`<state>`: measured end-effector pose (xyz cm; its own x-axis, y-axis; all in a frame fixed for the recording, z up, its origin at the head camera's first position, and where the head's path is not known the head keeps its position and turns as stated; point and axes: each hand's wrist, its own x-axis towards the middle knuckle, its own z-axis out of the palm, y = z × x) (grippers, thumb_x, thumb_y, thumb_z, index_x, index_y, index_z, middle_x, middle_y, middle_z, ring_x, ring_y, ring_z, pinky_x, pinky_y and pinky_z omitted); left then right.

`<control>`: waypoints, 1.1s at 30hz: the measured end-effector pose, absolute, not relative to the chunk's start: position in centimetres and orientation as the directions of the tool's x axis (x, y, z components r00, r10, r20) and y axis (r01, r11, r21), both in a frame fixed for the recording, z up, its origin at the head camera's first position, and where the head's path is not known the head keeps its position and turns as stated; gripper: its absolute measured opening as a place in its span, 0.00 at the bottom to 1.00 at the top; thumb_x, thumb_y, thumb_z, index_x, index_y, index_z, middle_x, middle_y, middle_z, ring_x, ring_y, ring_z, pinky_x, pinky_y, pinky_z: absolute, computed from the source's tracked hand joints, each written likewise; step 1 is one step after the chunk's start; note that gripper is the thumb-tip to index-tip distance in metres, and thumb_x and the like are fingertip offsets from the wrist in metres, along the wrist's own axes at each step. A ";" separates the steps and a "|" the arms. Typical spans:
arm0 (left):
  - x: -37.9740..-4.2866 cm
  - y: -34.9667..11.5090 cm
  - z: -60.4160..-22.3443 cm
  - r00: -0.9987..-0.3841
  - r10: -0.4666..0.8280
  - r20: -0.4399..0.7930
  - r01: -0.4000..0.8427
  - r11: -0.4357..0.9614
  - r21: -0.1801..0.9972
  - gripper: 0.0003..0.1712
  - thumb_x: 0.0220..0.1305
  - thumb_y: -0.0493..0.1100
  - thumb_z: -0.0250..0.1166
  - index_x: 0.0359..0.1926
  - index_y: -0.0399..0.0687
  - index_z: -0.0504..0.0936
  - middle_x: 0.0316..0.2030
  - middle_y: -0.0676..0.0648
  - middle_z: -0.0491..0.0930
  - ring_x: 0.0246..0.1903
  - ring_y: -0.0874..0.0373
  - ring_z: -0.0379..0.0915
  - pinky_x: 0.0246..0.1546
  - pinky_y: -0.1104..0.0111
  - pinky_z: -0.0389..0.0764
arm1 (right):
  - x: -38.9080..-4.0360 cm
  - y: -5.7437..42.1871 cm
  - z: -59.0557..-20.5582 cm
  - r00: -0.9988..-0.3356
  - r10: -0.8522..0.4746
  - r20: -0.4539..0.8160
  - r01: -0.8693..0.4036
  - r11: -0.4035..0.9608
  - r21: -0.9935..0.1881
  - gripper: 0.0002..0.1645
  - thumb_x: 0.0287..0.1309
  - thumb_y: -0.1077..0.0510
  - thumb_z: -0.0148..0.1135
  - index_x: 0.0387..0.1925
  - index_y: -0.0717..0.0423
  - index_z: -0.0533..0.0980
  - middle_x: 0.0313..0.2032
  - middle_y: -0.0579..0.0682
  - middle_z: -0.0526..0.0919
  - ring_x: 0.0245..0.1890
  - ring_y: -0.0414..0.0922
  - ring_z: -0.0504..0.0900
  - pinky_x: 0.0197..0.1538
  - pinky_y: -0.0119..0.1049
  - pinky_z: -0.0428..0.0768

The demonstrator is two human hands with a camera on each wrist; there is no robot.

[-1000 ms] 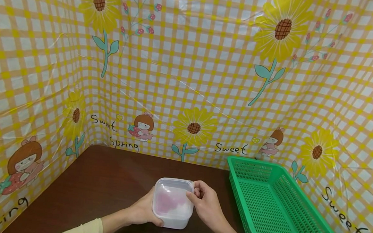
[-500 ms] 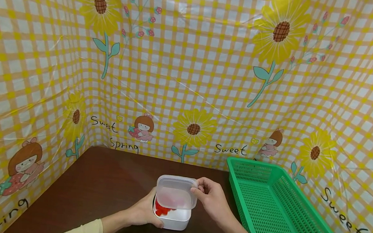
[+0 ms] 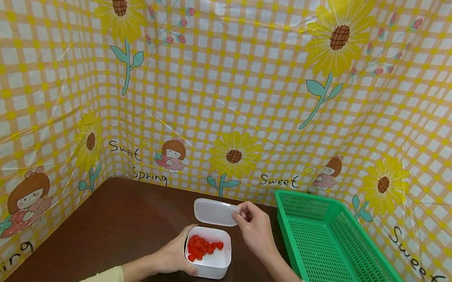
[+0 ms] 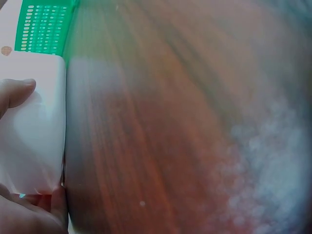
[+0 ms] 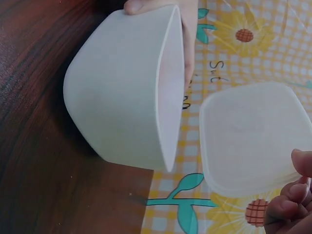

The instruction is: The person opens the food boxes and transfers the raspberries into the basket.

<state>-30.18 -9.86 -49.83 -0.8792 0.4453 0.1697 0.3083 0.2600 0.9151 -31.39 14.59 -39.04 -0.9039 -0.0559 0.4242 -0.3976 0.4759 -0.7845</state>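
Note:
A white square plastic container (image 3: pixel 210 271) stands low in the middle of the head view. Several small red pieces (image 3: pixel 198 246) lie inside it, mostly toward its left side. My left hand (image 3: pixel 173 253) grips the container from the left, thumb on the near wall and fingers around the far side. Above and behind the container, my right hand (image 3: pixel 255 228) pinches the right edge of a translucent lid (image 3: pixel 214 212), which is tilted up and apart from the rim. In the right wrist view the lid (image 5: pixel 253 139) appears beside the container's open side (image 5: pixel 117 92).
To the right stands a green slatted plastic basket (image 3: pixel 297 249) on the dark brown table (image 3: pixel 139 213). A checked sheet (image 3: pixel 213 94) printed with sunflowers hangs around the table's back and sides.
My right hand has lifted the lid off the container, moving it up and away, so the red pieces now show plainly. The left hand has kept its grip in place.

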 end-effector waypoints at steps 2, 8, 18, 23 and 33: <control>-30.2 -9.9 -49.7 -0.878 0.447 0.170 0.311 0.264 0.913 0.67 0.34 0.40 0.83 0.74 0.42 0.52 0.60 0.45 0.72 0.55 0.52 0.72 0.57 0.69 0.73 | -31.9 14.4 -39.4 -0.901 -0.050 0.431 -0.399 0.485 -0.778 0.09 0.58 0.64 0.70 0.28 0.50 0.77 0.24 0.47 0.71 0.23 0.41 0.69 0.27 0.29 0.66; -30.0 -9.9 -49.7 -0.876 0.447 0.180 0.316 0.251 0.915 0.67 0.35 0.41 0.83 0.74 0.39 0.52 0.60 0.43 0.71 0.55 0.50 0.72 0.58 0.71 0.72 | -33.3 14.0 -40.5 -0.902 -0.067 0.427 -0.397 0.519 -0.757 0.10 0.57 0.65 0.71 0.27 0.49 0.78 0.22 0.46 0.72 0.25 0.41 0.70 0.27 0.29 0.67; -30.2 -9.9 -49.9 -0.882 0.442 0.164 0.305 0.270 0.913 0.68 0.34 0.41 0.83 0.75 0.40 0.52 0.61 0.45 0.70 0.56 0.52 0.71 0.59 0.70 0.71 | -35.3 14.2 -42.6 -0.922 -0.114 0.371 -0.366 0.573 -0.733 0.13 0.53 0.68 0.72 0.22 0.49 0.80 0.18 0.44 0.75 0.23 0.40 0.71 0.24 0.29 0.68; -30.1 -10.0 -49.9 -0.880 0.447 0.164 0.306 0.267 0.914 0.68 0.33 0.41 0.83 0.74 0.41 0.52 0.61 0.45 0.71 0.56 0.51 0.71 0.58 0.71 0.72 | -35.9 14.4 -43.5 -0.928 -0.119 0.353 -0.350 0.602 -0.718 0.13 0.51 0.69 0.71 0.21 0.50 0.79 0.18 0.44 0.74 0.23 0.40 0.70 0.23 0.30 0.66; -30.0 -9.9 -49.8 -0.876 0.448 0.181 0.322 0.262 0.910 0.66 0.33 0.41 0.83 0.73 0.44 0.55 0.59 0.47 0.71 0.55 0.54 0.71 0.56 0.74 0.72 | -36.9 14.7 -45.0 -0.933 -0.148 0.327 -0.344 0.633 -0.693 0.12 0.51 0.72 0.69 0.21 0.54 0.79 0.18 0.44 0.73 0.23 0.41 0.69 0.24 0.30 0.66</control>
